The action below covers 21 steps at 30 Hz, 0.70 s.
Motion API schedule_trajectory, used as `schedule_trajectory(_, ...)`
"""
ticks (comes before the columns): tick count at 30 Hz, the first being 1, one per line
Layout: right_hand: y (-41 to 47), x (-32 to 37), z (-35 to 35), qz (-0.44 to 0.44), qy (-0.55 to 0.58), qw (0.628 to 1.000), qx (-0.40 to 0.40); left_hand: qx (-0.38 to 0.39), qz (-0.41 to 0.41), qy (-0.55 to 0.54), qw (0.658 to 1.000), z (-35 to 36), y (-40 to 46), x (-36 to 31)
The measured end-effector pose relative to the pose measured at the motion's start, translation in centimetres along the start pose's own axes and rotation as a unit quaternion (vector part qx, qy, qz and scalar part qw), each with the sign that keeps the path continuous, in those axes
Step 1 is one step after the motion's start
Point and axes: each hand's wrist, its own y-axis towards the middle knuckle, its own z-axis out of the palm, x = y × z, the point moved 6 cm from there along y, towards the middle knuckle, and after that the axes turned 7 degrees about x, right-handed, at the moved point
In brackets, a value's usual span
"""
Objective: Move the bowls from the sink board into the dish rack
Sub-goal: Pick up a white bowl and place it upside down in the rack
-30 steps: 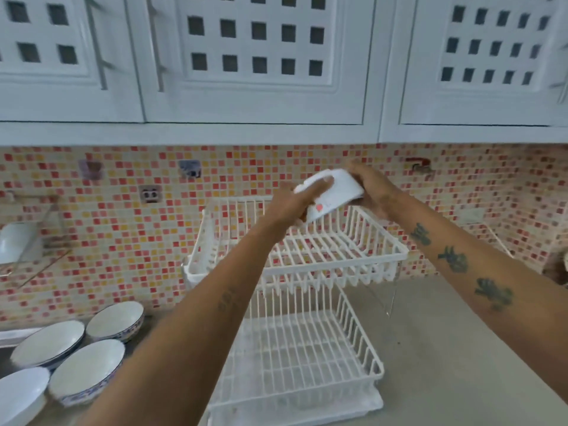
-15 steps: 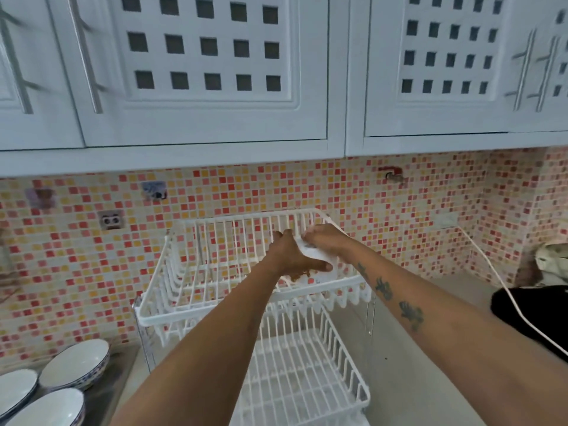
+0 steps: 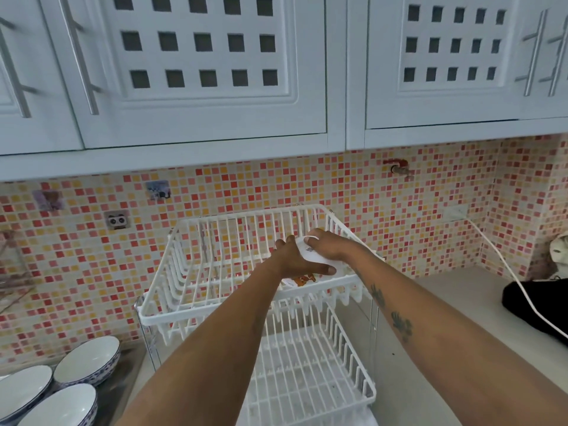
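Note:
A white two-tier wire dish rack stands on the counter against the mosaic wall. Both my hands hold a small white bowl with an orange print, upside down, at the front right corner of the rack's upper tier. My left hand grips its near side, my right hand covers its top. Whether the bowl rests on the wires is hidden by my hands. Three white bowls with blue patterned rims sit on the sink board at the lower left.
White cabinet doors with bar handles hang low above the rack. A black object with a white cable lies on the grey counter at the right. The rack's lower tier holds nothing.
The bowl has come down from above the rack into the upper tier's front right corner, both hands still on it. My view has shifted right and closer since a second ago.

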Motion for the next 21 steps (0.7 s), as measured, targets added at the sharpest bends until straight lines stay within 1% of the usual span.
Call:
schedule_trajectory(2, -0.1, 0.2, -0.2, -0.006, -0.003, 1.000, -0.013, 0.006, 0.010, -0.046, 0.999, -0.3, -0.1, 0.4)
schedule_trajectory(5, -0.1, -0.1, -0.4, -0.006, -0.010, 0.999, -0.037, 0.013, 0.003, -0.125, 0.992, -0.9, -1.1, 1.2)
schedule_trajectory(7, -0.2, -0.1, -0.6, -0.014, -0.015, 0.998, -0.064, 0.022, -0.016, -0.144, 0.989, -1.1, -2.1, 1.8)
schedule_trajectory(9, -0.4, 0.0, -0.9, -0.024, -0.019, 0.995, -0.100, 0.000, -0.042, -0.147, 0.988, -1.9, -3.0, 2.6)
schedule_trajectory(13, -1.7, 1.2, -2.0, -0.044, 0.006, 0.984, -0.174, -0.031, -0.042, -0.178, 0.983, -3.7, -4.5, 3.5)
schedule_trajectory(15, -2.4, 2.2, -2.1, -0.058, 0.022, 0.981, -0.182, -0.071, -0.020, -0.219, 0.973, -4.8, -5.6, 3.4)
schedule_trajectory(17, -3.0, 3.4, -2.1, -0.080, 0.054, 0.979, -0.181, -0.137, 0.007, -0.245, 0.960, -6.0, -6.4, 3.6)
schedule_trajectory(21, -4.3, 6.5, -1.4, -0.129, 0.131, 0.965, -0.189, -0.259, 0.025, -0.329, 0.908, -7.8, -8.3, 5.0)
